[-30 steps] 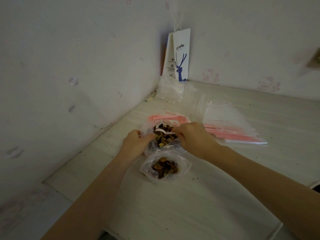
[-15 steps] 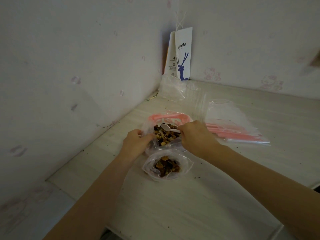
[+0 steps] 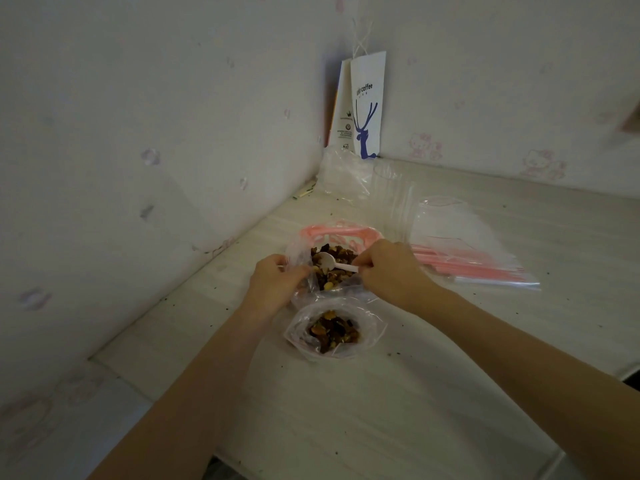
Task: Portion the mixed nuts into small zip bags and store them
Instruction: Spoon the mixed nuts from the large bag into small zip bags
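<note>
A large clear bag with a pink zip rim (image 3: 341, 232) stands open on the table and holds mixed nuts (image 3: 334, 268). My left hand (image 3: 277, 284) grips the bag's near left edge. My right hand (image 3: 389, 271) pinches the handle of a small white plastic spoon (image 3: 330, 263), whose bowl lies over the nuts inside the big bag. Just in front stands a small open zip bag (image 3: 334, 332) partly filled with nuts.
A stack of flat zip bags with pink strips (image 3: 474, 252) lies to the right. Crumpled clear plastic (image 3: 346, 173) and a white paper coffee bag (image 3: 365, 105) sit in the wall corner. The table's front edge (image 3: 408, 474) runs close below.
The spoon has shifted slightly left and down into the nuts. My view has moved a little; both hands stay at the big bag.
</note>
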